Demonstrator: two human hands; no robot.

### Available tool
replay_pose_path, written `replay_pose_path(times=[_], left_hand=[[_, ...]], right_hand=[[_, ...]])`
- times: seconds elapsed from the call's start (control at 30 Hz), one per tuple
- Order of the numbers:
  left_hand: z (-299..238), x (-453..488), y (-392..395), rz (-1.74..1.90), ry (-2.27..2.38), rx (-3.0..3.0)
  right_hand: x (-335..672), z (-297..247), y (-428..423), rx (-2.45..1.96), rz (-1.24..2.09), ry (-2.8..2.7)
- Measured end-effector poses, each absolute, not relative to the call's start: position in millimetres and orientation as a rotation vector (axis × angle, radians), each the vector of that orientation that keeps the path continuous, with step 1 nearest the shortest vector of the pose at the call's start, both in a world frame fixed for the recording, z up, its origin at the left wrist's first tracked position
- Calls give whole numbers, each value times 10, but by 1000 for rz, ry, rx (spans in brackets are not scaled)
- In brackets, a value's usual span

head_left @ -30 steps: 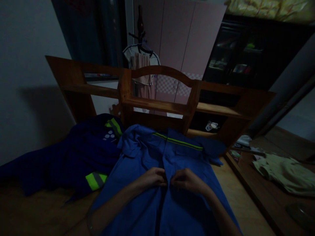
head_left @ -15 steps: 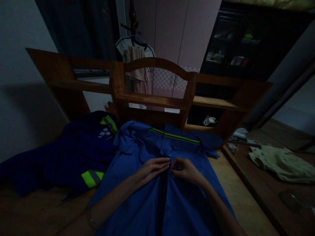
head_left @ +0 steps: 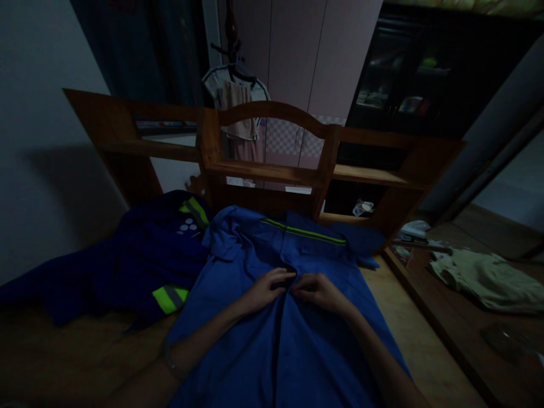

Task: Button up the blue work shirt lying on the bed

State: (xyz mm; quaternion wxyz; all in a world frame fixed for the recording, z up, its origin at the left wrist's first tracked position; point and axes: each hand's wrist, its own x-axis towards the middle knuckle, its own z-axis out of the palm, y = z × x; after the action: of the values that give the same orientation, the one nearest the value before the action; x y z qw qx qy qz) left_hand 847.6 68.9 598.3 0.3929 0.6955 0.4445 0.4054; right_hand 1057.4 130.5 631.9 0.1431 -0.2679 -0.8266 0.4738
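A blue work shirt (head_left: 327, 345) with a yellow-green stripe across its chest lies spread out, collar end away from me. At its front opening, my left hand (head_left: 270, 288) is closed, thumb and fingers gripping the left edge of the placket. My right hand (head_left: 318, 292) pinches the other edge just beside it, and the fingertips of both hands nearly meet. Any button or fastener between them is hidden by the fingers and the dim light. Below the hands, the two front edges run close together with a narrow dark gap.
A darker blue garment (head_left: 140, 266) with reflective bands lies crumpled to the left. Behind stands a wooden headboard (head_left: 263, 170) with shelves. Pale clothing (head_left: 488, 280) rests on a brown surface at the right, past a wooden edge (head_left: 433, 323).
My left hand's fingers have bent from nearly straight into a grip on the placket. The gap between the shirt's front edges has narrowed. The view has shifted slightly.
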Motion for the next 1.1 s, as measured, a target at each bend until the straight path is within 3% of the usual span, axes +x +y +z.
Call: replay_pose_path(times=[0.2, 0.57, 1.1], left_hand=[[5963, 8530, 659, 1075, 1377, 1831], [5902, 8485, 759, 932, 1580, 1740], [6130, 8618, 419, 1142, 1358, 1296]], right_hand=[[10578, 6376, 1192, -749, 1411, -2443], [10484, 6280, 1146, -800, 1196, -2356], [10387, 6300, 1103, -919, 1282, -2197]])
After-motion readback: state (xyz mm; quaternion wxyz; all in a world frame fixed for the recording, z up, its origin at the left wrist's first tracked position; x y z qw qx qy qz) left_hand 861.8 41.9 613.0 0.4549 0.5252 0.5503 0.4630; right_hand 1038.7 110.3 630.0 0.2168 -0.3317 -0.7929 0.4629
